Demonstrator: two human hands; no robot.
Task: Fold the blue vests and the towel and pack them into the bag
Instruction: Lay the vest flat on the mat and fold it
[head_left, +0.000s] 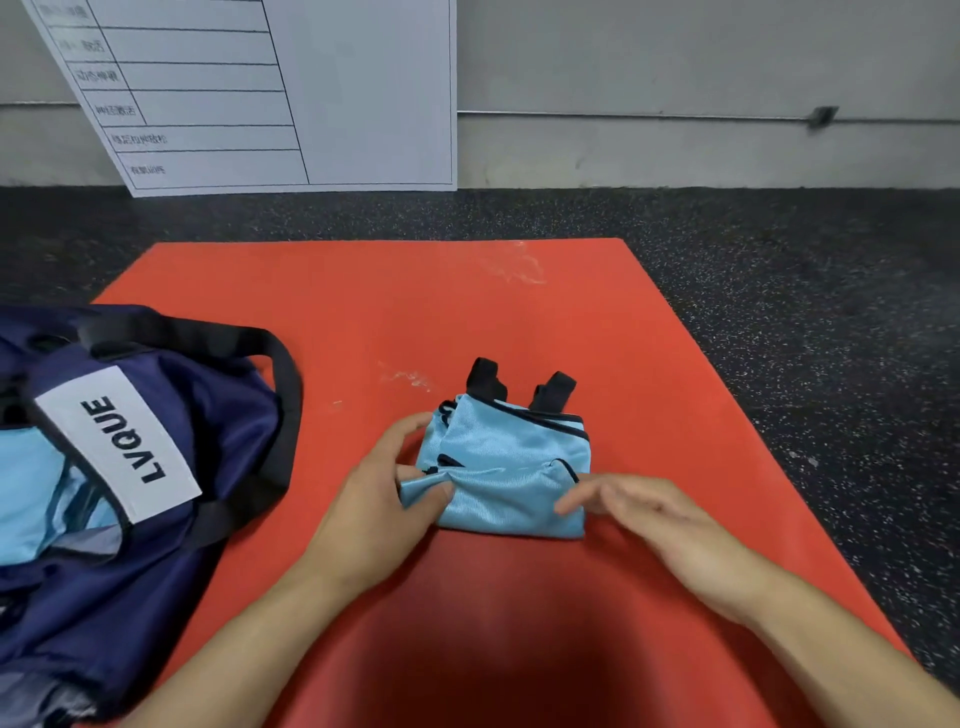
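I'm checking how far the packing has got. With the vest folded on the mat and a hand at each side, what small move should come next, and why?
Probably lift the folded vest toward the navy bag on the left. It already lies compact; the left hand pinches its left edge, the right hand rests open at its right edge, and the bag shows light blue fabric inside.

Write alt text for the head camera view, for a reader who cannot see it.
Two bare hands work on a folded light blue vest lying on a red mat: the left hand pinches its left edge, and the right hand rests open fingers on its right corner. To the left sits an open navy bag labelled LVQUE with light blue fabric inside.
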